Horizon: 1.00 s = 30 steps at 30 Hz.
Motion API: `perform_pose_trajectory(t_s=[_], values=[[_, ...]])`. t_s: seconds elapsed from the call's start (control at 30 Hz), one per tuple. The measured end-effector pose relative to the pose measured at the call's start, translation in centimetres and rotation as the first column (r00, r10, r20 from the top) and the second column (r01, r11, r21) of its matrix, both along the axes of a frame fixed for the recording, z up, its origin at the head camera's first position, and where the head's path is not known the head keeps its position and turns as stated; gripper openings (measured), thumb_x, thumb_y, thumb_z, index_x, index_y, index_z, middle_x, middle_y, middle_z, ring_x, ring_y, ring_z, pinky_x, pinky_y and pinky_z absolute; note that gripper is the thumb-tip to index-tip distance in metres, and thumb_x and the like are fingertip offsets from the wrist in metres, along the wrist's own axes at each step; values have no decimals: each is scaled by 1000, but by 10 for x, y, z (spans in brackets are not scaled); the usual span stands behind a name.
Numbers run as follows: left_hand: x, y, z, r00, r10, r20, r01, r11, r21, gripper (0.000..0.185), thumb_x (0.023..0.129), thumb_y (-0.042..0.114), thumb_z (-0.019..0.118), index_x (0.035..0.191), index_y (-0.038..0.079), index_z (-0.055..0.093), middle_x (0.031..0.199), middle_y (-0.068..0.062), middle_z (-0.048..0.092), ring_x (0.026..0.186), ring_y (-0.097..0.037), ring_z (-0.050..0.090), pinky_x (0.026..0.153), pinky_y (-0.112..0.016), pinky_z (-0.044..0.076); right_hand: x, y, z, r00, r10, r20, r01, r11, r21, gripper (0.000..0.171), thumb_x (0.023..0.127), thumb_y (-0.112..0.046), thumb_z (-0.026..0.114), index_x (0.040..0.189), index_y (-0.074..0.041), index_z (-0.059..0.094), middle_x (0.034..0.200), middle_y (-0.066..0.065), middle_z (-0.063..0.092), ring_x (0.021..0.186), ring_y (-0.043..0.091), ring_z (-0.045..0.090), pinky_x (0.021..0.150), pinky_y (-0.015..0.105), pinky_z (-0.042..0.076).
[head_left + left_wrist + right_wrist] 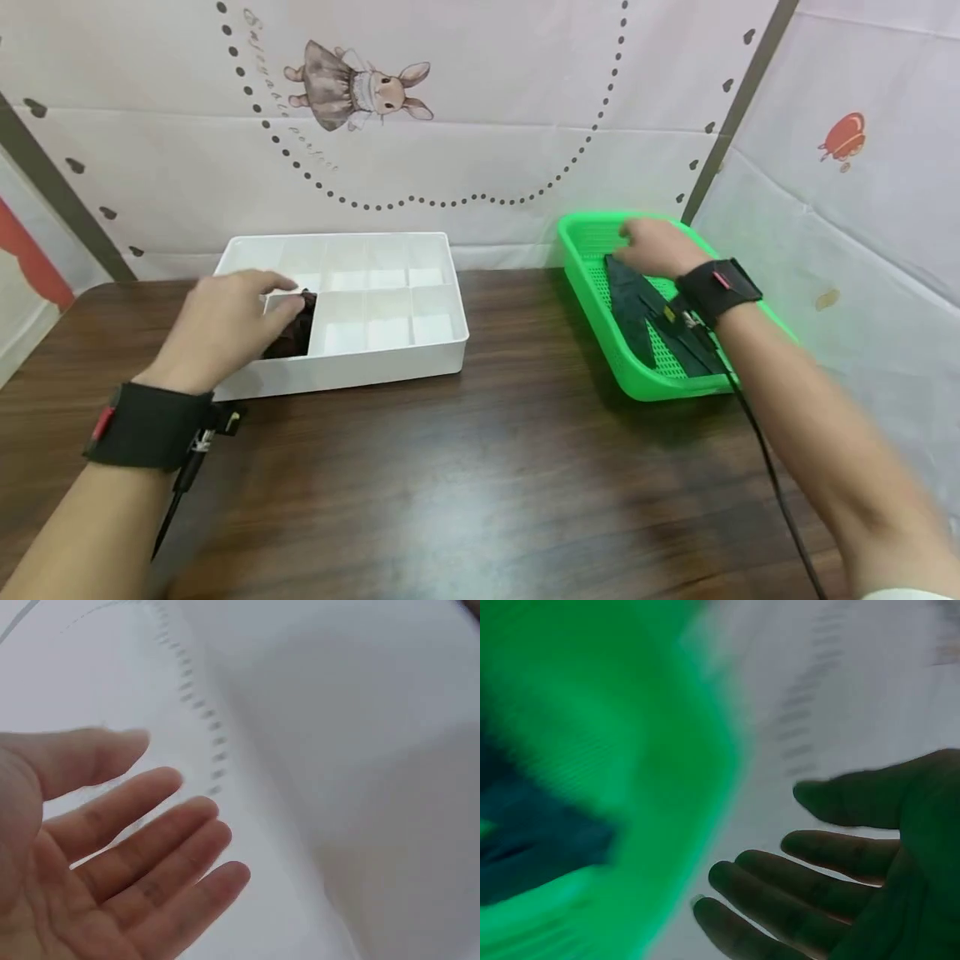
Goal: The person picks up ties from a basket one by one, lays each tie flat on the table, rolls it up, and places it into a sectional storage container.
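My left hand (pixel 228 321) hovers over the left end of a white divided box (pixel 390 364), fingers loosely extended and holding nothing. Just beside its fingertips, a dark brown bundle (pixel 298 329) lies in a front compartment, partly hidden by the hand. In the left wrist view the left hand (pixel 135 855) shows a bare palm. Above a green basket (pixel 600 337) is my right hand (pixel 660 246). The right wrist view has this hand (pixel 817 877) with straight, spread fingers and nothing in them. Dark, flat cloth-like pieces (pixel 633 312) lie in the basket below it.
Both containers stand on a dark brown wooden table (pixel 450 483). Behind them hangs a white printed curtain (pixel 487 125), and another white sheet (pixel 862 225) closes off the right side. A black cable (pixel 772 475) trails from the right wrist band.
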State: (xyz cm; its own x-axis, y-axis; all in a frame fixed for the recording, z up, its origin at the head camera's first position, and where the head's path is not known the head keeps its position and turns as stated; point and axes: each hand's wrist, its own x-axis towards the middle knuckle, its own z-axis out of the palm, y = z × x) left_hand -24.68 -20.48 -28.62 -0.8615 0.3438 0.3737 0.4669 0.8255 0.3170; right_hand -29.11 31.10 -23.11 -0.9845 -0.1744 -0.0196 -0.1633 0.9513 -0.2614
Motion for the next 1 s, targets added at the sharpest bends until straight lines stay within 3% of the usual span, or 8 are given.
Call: perform_pose_trajectory(t_s=[0.07, 0.17, 0.33, 0.4, 0.53, 0.7, 0.8, 1.0], values=[[6, 2, 11, 998, 21, -56, -18, 999, 51, 28, 107, 19, 63, 120, -4, 74, 70, -11, 70, 54, -21, 55, 61, -40, 41, 1, 23, -20, 996, -30, 79, 26, 998, 58, 48, 106, -16, 58, 136, 20, 49, 127, 39, 58, 112, 50, 59, 94, 61, 48], [14, 3, 21, 998, 28, -57, -23, 995, 94, 29, 109, 22, 60, 121, -1, 73, 51, 3, 55, 46, -17, 51, 58, -36, 36, 1, 46, -48, 972, -83, 222, 58, 992, 114, 52, 107, -30, 61, 123, 19, 54, 110, 31, 59, 99, 44, 58, 87, 56, 48], [24, 4, 23, 1000, 23, -11, -21, 992, 126, 30, 108, 27, 61, 119, 2, 75, 58, 3, 62, 49, -15, 56, 58, -34, 36, -1, 52, -73, 919, -96, 383, 27, 983, 181, 71, 110, -45, 52, 133, 22, 53, 128, 40, 58, 116, 51, 58, 98, 58, 47], [26, 5, 22, 1000, 25, -16, -23, 991, 135, 29, 108, 28, 63, 117, 4, 76, 68, -1, 69, 56, -16, 60, 61, -33, 37, -3, 50, -77, 920, -90, 381, 18, 982, 188, 72, 109, -44, 51, 136, 23, 50, 132, 41, 56, 119, 52, 57, 101, 59, 46], [29, 5, 21, 999, 30, -16, -27, 989, 145, 27, 107, 30, 65, 115, 8, 78, 82, -3, 76, 70, -20, 68, 63, -32, 40, -8, 47, -79, 946, -77, 313, 26, 986, 163, 47, 107, -35, 58, 108, 12, 60, 98, 25, 59, 90, 39, 59, 82, 48, 48], [31, 7, 21, 1000, 12, -19, -9, 989, 145, 25, 107, 30, 65, 113, 9, 79, 74, 3, 74, 70, -18, 71, 62, -31, 42, -11, 58, -84, 978, -62, 201, 41, 993, 109, 23, 101, -14, 63, 85, -2, 52, 79, 10, 48, 71, 27, 48, 67, 39, 39], [31, 9, 20, 1000, -4, -28, 8, 990, 142, 24, 107, 28, 65, 113, 9, 78, 71, 4, 73, 67, -15, 70, 60, -32, 42, -10, 68, -87, 979, -93, 181, 84, 995, 58, 24, 98, -12, 65, 81, -3, 50, 75, 8, 44, 67, 25, 44, 65, 37, 37], [28, 13, 17, 998, -25, -58, 32, 991, 127, 22, 106, 26, 67, 112, 9, 78, 70, 3, 72, 63, -13, 68, 58, -35, 42, -10, 87, -89, 949, -129, 287, 124, 992, 38, 39, 100, -26, 67, 68, -10, 50, 65, 1, 40, 58, 18, 40, 60, 34, 38]])
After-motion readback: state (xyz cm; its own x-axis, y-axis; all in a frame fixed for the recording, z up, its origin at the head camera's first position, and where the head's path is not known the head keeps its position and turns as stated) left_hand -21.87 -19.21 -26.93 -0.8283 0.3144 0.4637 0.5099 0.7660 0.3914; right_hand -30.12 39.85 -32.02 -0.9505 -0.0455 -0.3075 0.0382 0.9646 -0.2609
